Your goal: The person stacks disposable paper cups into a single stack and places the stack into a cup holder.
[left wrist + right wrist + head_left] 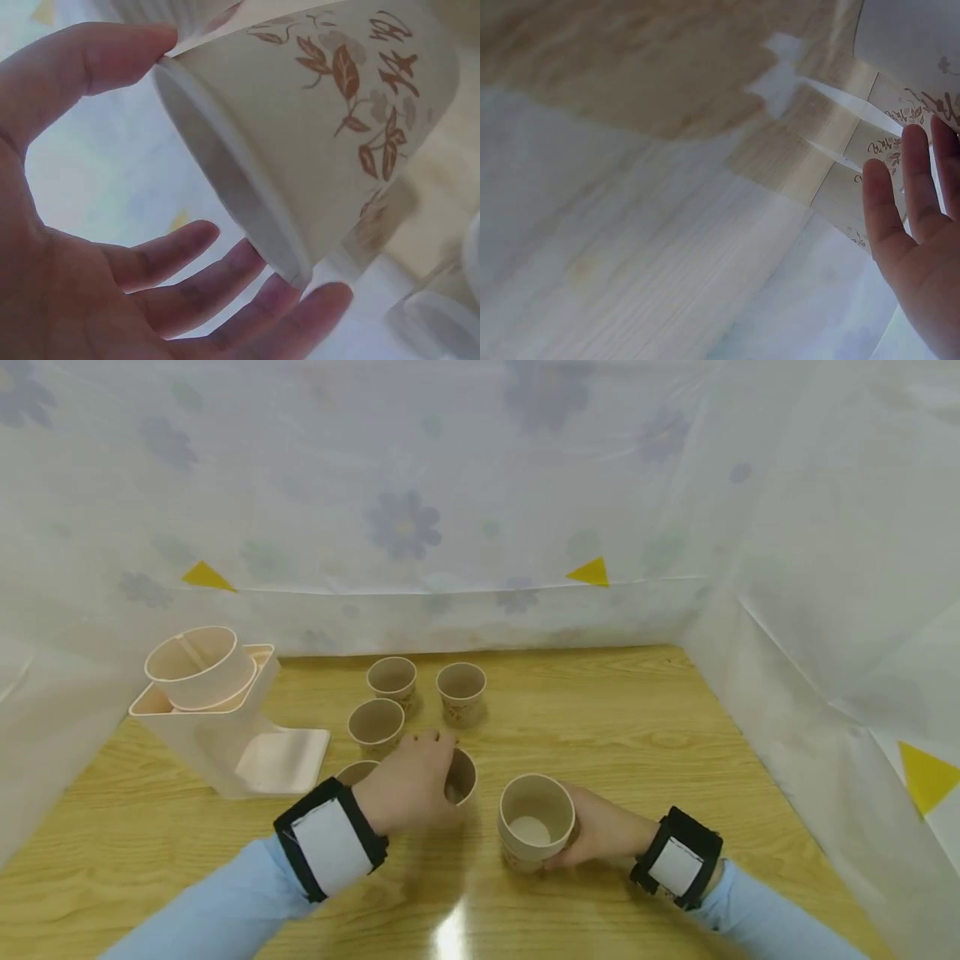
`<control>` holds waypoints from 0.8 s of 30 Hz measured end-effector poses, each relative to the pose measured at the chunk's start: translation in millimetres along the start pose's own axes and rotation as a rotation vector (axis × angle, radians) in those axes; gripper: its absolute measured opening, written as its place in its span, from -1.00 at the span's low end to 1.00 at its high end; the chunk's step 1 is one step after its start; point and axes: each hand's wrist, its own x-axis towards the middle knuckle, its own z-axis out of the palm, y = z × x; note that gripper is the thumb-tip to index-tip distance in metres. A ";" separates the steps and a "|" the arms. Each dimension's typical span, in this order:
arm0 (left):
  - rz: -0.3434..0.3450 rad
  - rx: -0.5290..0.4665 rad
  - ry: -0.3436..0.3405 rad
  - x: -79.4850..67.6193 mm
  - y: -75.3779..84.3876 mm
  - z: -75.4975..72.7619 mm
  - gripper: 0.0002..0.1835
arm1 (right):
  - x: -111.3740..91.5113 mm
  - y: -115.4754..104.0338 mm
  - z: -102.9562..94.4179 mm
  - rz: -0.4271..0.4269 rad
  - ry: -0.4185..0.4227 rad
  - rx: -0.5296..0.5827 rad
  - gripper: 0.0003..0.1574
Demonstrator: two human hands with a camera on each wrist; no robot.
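Observation:
My left hand (416, 781) grips a beige paper cup (461, 777) at its rim. The left wrist view shows the thumb on one side of that rim and fingertips on the other, with brown leaf print on the cup's wall (322, 112). To the right, my right hand (600, 827) holds paper cups (536, 814) from their right side, upright. A second rim line below the top one shows that they are nested. Just left of my left hand, another paper cup (356, 771) is partly hidden by the wrist.
More upright paper cups stand beyond my left hand: one at the back right (461, 693), one at the back left (392, 681), one nearer (375, 727). At the left, a pale plastic stand (247, 735) bears an oval container (206, 677). Patterned sheeting (465, 527) encloses the wooden table (600, 718).

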 end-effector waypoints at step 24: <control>0.265 -0.036 0.104 -10.2 67.5 -26.3 -0.35 | 6.7 0.8 -2.9 -0.042 -0.062 0.087 -0.14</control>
